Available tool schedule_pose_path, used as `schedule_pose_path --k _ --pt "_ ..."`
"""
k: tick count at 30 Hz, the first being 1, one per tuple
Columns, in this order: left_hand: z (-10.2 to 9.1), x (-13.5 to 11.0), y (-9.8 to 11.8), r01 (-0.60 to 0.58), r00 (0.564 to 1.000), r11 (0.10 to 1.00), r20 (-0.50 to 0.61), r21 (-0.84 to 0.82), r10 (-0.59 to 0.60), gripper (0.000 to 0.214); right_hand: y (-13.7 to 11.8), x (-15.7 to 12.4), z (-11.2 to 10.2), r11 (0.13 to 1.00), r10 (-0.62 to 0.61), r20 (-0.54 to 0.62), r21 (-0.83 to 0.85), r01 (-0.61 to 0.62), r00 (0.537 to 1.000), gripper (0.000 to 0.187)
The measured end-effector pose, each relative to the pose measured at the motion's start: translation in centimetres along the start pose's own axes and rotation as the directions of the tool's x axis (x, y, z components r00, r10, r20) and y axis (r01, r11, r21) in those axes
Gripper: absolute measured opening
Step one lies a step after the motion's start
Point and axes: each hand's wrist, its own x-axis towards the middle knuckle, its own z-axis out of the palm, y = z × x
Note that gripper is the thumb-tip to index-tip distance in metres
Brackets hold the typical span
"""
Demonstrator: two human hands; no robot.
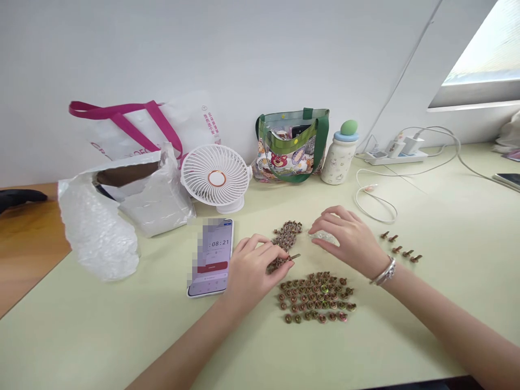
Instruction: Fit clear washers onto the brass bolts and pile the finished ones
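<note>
My left hand point(254, 268) rests on the pale green desk point(447, 260), its fingers pinched on a small brass screw point(293, 257) at the near end of a loose heap of screws point(286, 238). My right hand point(349, 235) lies curved over a small clear plastic bag point(323, 237), its fingers touching it. Just in front of both hands, several screws stand upright in rows point(314, 297). A few more screws point(400, 249) lie to the right of my right wrist.
A phone point(212, 259) showing a timer lies left of my left hand. Behind are a white fan point(216, 179), bubble wrap packaging point(101, 227), a white bag with pink handles point(134, 127), a cartoon tote point(292, 146), a bottle point(340, 154), a power strip point(396, 156) and cables.
</note>
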Motion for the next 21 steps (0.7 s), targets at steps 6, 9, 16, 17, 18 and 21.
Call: schedule_pose_path --k 6,9,16,17,18,21 --pt "0.0 -0.1 -0.1 -0.022 1.0 1.0 0.006 0.008 0.022 0.007 2.6 -0.2 0.9 0.996 0.077 0.114 -0.064 -0.07 0.99 0.011" --pt "0.0 -0.1 -0.1 -0.023 1.0 1.0 0.005 -0.001 0.023 0.006 1.5 -0.1 1.1 0.992 0.05 0.129 0.109 -0.064 0.99 0.013" --pt "0.0 -0.1 0.0 0.005 1.0 0.999 0.02 -0.036 -0.004 0.006 -2.5 0.1 0.5 0.862 -0.057 0.092 0.507 0.002 0.994 0.01" --pt "0.0 -0.1 0.0 0.006 1.0 0.999 0.022 -0.039 -0.006 0.006 -2.8 0.1 0.5 0.858 -0.048 0.077 0.514 0.002 0.996 0.009" --pt "0.0 -0.1 0.0 0.008 1.0 0.999 0.027 -0.041 -0.007 0.006 -2.9 0.1 0.5 0.857 -0.04 0.063 0.515 0.002 0.997 0.009" --pt "0.1 -0.1 -0.1 0.011 0.998 0.999 0.07 -0.053 -0.007 0.008 -3.1 0.1 0.4 0.871 -0.027 0.029 0.492 0.009 0.999 0.007"
